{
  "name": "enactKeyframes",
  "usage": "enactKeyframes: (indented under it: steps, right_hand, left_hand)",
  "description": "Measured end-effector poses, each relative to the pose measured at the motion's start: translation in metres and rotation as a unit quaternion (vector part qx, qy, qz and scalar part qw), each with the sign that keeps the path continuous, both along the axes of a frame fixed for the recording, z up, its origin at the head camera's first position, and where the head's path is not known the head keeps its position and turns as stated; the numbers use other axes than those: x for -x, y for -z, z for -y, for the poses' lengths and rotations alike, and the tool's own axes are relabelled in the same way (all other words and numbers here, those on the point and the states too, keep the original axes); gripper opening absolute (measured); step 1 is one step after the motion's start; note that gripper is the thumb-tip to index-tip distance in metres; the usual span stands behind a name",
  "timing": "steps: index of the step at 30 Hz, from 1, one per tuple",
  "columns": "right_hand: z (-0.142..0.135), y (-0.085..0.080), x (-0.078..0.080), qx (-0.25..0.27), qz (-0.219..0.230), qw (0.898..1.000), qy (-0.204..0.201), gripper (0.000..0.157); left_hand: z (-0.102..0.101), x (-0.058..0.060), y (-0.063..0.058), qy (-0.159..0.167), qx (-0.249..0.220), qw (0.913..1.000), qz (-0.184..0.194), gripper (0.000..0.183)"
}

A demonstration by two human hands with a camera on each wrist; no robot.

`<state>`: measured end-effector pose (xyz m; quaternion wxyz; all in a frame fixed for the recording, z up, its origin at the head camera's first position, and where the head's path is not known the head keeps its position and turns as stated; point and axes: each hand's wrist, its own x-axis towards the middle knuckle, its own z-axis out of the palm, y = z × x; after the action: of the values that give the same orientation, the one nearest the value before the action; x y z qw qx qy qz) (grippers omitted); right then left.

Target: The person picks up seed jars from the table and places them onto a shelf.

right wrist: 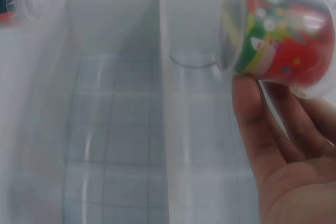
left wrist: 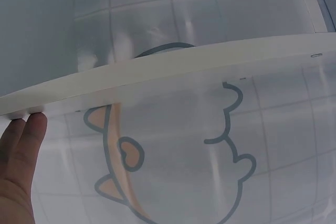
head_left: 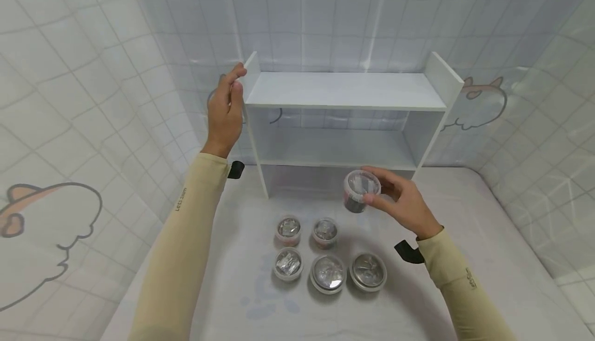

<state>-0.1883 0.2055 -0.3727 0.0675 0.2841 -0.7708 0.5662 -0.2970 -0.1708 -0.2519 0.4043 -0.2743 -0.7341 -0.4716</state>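
Observation:
Between thumb and fingers my right hand [head_left: 405, 202] holds a small clear-lidded plastic tub [head_left: 361, 188], raised in front of the lower part of a white shelf unit [head_left: 344, 90]. In the right wrist view that tub [right wrist: 286, 35] lies sideways in the picture, and its label is red, green and yellow. My left hand [head_left: 225, 113] is up at the unit's left side panel; in the left wrist view its fingertips [left wrist: 37, 121] touch the panel's edge. Below stand three similar small tubs, one of them a clear tub [head_left: 288, 227], and two wider round containers with clear lids [head_left: 328, 274].
The unit stands on a white-covered table [head_left: 465, 299] against a tiled-pattern wall sheet [head_left: 344, 20]. Its upper board and middle shelf [head_left: 334, 147] bear nothing visible. Side sheets [head_left: 69, 98] with cartoon drawings close in left and right.

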Motion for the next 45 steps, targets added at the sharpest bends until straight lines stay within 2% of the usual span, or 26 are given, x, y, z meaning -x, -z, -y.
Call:
enactKeyframes:
  steps: [4, 5, 10, 12, 24, 38, 42, 45]
  right_hand:
    - [0.005, -0.003, 0.002, -0.007, -0.006, 1.000, -0.006, 0.059]
    - [0.006, -0.004, 0.002, -0.012, -0.006, 1.000, -0.008, 0.059]
    - [0.012, -0.011, 0.006, -0.029, -0.008, 0.999, -0.018, 0.059]
    - [0.014, -0.015, 0.009, -0.029, -0.009, 0.999, -0.021, 0.059]
    - [0.025, -0.034, 0.023, -0.017, -0.005, 0.999, -0.029, 0.054]
    - [0.035, -0.054, 0.042, -0.030, -0.014, 0.999, -0.010, 0.051]
    - [0.035, -0.063, 0.046, -0.023, -0.017, 1.000, -0.007, 0.050]
    - [0.036, -0.071, 0.051, -0.014, -0.022, 1.000, -0.004, 0.049]
  left_hand:
    - [0.000, 0.001, 0.002, -0.002, -0.006, 0.9999, 0.015, 0.030]
    - [0.002, 0.005, 0.004, -0.006, -0.006, 0.9998, 0.020, 0.031]
    - [0.002, 0.002, 0.005, -0.021, -0.006, 0.9993, 0.031, 0.033]
    - [0.000, -0.002, 0.003, -0.022, -0.009, 0.9992, 0.031, 0.033]
    - [-0.001, 0.001, 0.002, -0.018, -0.009, 0.9994, 0.027, 0.032]
    - [0.002, 0.000, 0.002, -0.017, -0.012, 0.9993, 0.032, 0.033]
    - [0.003, 0.004, 0.005, -0.022, -0.013, 0.9992, 0.031, 0.033]
    - [0.005, 0.014, 0.010, -0.027, -0.014, 0.9992, 0.025, 0.033]
